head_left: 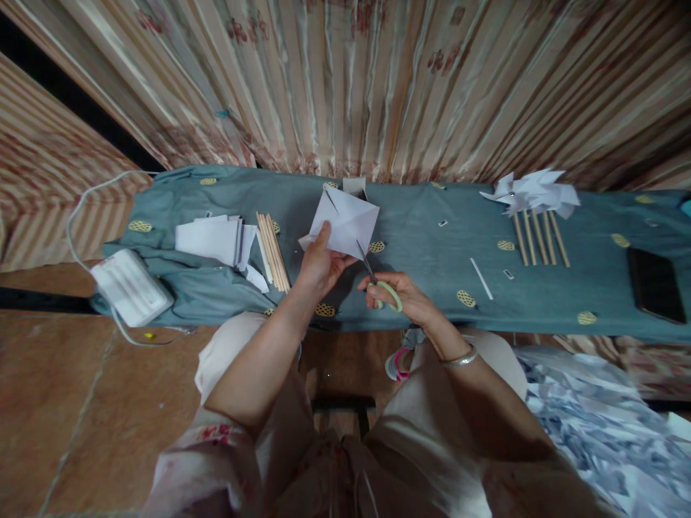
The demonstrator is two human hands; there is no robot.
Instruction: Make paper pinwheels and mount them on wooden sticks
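"One square, creased white paper sheet (347,218) is held above the middle of a teal, cloth-covered surface (426,223). Whose grip is that?"

"The left hand (319,267) pinches it, thumb on top and fingers beneath. The right hand (406,293) holds a pair of metal scissors with light-green handles (372,278), blades at the sheet's lower right corner."

"How far along is this piece?"

"Early, by the look of it. A dark line, apparently a slit, shows near the upper left corner, and the blades are at another. No corner appears folded to the centre, and no stick is attached."

"And what is finished?"

"A row of white paper pinwheels (545,194) on pale wooden sticks (520,239) lies at the right, near a black, rectangular phone (656,285). They overlap, so an exact count is uncertain."

"What remains?"

"At the left, a pile of flat white paper pieces (208,239) sits beside a bundle of bare, pale wooden rods (273,252). Both look unused; the batch seems only partly done."
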